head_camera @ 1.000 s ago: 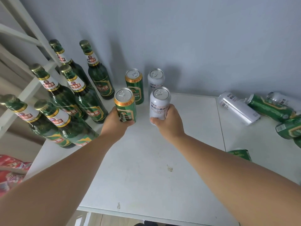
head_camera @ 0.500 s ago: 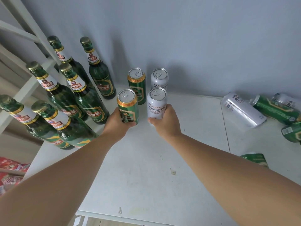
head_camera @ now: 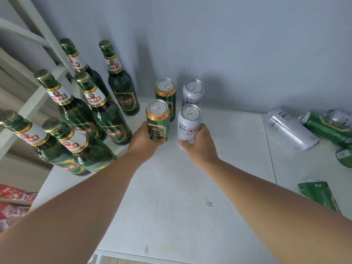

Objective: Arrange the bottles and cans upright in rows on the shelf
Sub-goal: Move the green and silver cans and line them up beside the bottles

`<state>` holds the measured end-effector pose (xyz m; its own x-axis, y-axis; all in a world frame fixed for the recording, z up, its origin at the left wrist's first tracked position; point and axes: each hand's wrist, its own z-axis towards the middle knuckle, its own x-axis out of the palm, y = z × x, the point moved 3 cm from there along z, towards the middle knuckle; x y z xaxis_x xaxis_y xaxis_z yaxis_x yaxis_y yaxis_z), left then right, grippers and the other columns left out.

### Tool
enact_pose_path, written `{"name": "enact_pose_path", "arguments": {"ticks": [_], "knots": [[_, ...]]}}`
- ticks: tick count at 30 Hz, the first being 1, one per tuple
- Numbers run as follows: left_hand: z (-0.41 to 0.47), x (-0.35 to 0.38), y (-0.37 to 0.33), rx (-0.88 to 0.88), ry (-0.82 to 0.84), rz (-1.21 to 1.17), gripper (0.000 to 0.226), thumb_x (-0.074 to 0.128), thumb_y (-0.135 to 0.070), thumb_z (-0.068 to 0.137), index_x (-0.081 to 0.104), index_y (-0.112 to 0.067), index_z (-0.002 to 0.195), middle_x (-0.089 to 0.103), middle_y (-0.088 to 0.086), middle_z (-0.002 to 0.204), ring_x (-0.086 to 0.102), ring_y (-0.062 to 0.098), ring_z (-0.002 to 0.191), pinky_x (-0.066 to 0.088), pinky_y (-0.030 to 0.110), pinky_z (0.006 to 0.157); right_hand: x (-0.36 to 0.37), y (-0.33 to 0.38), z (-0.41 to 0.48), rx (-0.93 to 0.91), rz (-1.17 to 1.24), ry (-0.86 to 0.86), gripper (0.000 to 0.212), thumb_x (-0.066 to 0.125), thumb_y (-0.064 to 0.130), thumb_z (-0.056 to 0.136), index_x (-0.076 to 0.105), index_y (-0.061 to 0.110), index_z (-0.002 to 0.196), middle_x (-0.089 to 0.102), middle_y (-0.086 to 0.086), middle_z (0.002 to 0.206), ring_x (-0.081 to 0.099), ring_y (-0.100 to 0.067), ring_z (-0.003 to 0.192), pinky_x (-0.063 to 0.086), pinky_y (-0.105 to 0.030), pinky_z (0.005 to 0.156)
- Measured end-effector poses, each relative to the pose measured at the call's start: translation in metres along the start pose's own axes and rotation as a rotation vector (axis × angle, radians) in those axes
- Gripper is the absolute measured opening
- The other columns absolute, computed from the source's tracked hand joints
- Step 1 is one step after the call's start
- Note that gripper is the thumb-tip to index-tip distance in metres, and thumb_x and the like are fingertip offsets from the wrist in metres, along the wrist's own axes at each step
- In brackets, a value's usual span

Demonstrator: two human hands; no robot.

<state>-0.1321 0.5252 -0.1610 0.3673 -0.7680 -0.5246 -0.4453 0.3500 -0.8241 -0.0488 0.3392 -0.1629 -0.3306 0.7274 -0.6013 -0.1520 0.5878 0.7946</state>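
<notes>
1. My left hand [head_camera: 144, 141] wraps the lower half of an upright green can [head_camera: 158, 121], and my right hand [head_camera: 198, 143] wraps an upright white can [head_camera: 188, 122]. The two cans stand side by side near the middle of the white shelf [head_camera: 171, 206].
2. Both bases sit behind my fingers, so I cannot tell whether they touch the shelf.
3. The white can reads "WHEAT" in small Latin letters under a line of Chinese characters. The green can carries red Chinese characters on a gold band under its rim.
4. Just beyond, a far green can [head_camera: 165, 92] and a far white can [head_camera: 193, 92] stand upright by the grey wall [head_camera: 228, 44], one behind each can I hold.
5. Left of them, six green bottles [head_camera: 106, 115] stand in pairs, with gold caps, white neck labels and Chinese lettering on their bodies.
6. Far right, a fallen white can [head_camera: 291, 128] shows a barcode. Beside it lies a fallen green can [head_camera: 327, 128], and behind that another pale can [head_camera: 339, 119], its print too small to read.
7. A green can at the right edge [head_camera: 344, 156] is cut off by the frame. A nearer green can [head_camera: 318, 193] is partly hidden by my right forearm.
8. Red packets [head_camera: 13, 202] show below the shelf at lower left, their print blurred.
</notes>
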Motion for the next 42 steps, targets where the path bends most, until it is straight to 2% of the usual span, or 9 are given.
{"name": "enact_pose_path", "arguments": {"ticks": [9,14,18,21,25,29,34,37,42], "knots": [[-0.001,0.001,-0.002,-0.008,-0.003,0.042,0.057,0.083,-0.024,0.08,0.053,-0.025,0.128,0.066,-0.006,0.123,0.059,0.011,0.105,0.045,0.029,0.086,0.0,0.0,0.0,0.013,-0.047,0.037,0.06,0.08,0.033,0.08,0.047,0.014,0.126,0.058,-0.004,0.121,0.061,-0.024,0.105,0.048,-0.034,0.082],[0.0,0.002,0.0,-0.019,0.021,0.041,0.062,0.084,-0.024,0.079,0.051,-0.026,0.132,0.065,-0.005,0.128,0.061,0.016,0.114,0.047,0.031,0.091,-0.001,0.002,0.001,0.038,-0.059,0.057,0.063,0.081,0.033,0.08,0.046,0.014,0.128,0.058,-0.004,0.124,0.062,-0.024,0.107,0.051,-0.038,0.088],[0.002,0.0,-0.002,-0.027,0.023,0.072,0.064,0.085,-0.026,0.078,0.051,-0.026,0.132,0.066,-0.005,0.126,0.061,0.017,0.111,0.049,0.032,0.09,-0.001,0.003,-0.001,0.078,-0.06,0.052,0.063,0.081,0.034,0.08,0.046,0.016,0.128,0.059,-0.003,0.124,0.062,-0.025,0.106,0.05,-0.038,0.087],[0.0,0.0,-0.006,-0.026,0.023,0.098,0.062,0.083,-0.028,0.079,0.051,-0.024,0.131,0.065,-0.006,0.118,0.06,0.017,0.101,0.049,0.031,0.083,-0.001,0.004,-0.003,0.157,-0.036,0.074,0.062,0.082,0.034,0.08,0.046,0.015,0.127,0.062,-0.001,0.122,0.063,-0.022,0.1,0.047,-0.033,0.079],[-0.007,-0.001,-0.007,-0.054,0.051,0.114,0.057,0.081,-0.027,0.082,0.052,-0.023,0.131,0.061,-0.01,0.11,0.059,0.016,0.095,0.048,0.03,0.078,-0.009,0.008,-0.008,0.2,-0.057,0.102,0.078,0.084,0.041,0.075,0.045,0.013,0.136,0.059,-0.003,0.132,0.064,-0.025,0.108,0.053,-0.037,0.084],[-0.017,-0.006,-0.004,-0.045,0.079,0.176,0.059,0.08,-0.034,0.082,0.053,-0.027,0.134,0.066,-0.008,0.118,0.063,0.018,0.104,0.047,0.028,0.074,-0.031,0.013,-0.018,0.198,-0.148,0.136,0.085,0.079,0.05,0.076,0.041,0.014,0.144,0.056,-0.003,0.136,0.064,-0.027,0.109,0.055,-0.039,0.084],[-0.039,-0.008,-0.001,-0.048,0.098,0.202,0.079,0.079,-0.038,0.085,0.04,-0.019,0.151,0.05,-0.001,0.152,0.05,0.021,0.135,0.042,0.031,0.1,-0.062,0.015,-0.039,0.155,-0.201,0.169,0.076,0.074,0.045,0.086,0.04,0.012,0.146,0.048,-0.005,0.148,0.061,-0.027,0.116,0.055,-0.041,0.091],[-0.055,-0.006,0.001,-0.036,0.155,0.267,0.08,0.077,-0.044,0.086,0.038,-0.021,0.153,0.048,-0.002,0.154,0.049,0.021,0.138,0.041,0.034,0.105,-0.082,0.013,-0.054,0.15,-0.243,0.165,0.085,0.072,0.048,0.087,0.031,0.017,0.155,0.039,0.0,0.158,0.052,-0.024,0.133,0.047,-0.034,0.103],[-0.075,0.006,-0.014,0.024,0.211,0.293,0.076,0.077,-0.043,0.086,0.042,-0.02,0.15,0.051,-0.003,0.151,0.049,0.02,0.137,0.038,0.035,0.109,-0.123,0.002,-0.086,0.154,-0.242,0.149,0.084,0.071,0.048,0.089,0.031,0.02,0.156,0.04,0.001,0.157,0.046,-0.02,0.139,0.04,-0.035,0.11]]}}
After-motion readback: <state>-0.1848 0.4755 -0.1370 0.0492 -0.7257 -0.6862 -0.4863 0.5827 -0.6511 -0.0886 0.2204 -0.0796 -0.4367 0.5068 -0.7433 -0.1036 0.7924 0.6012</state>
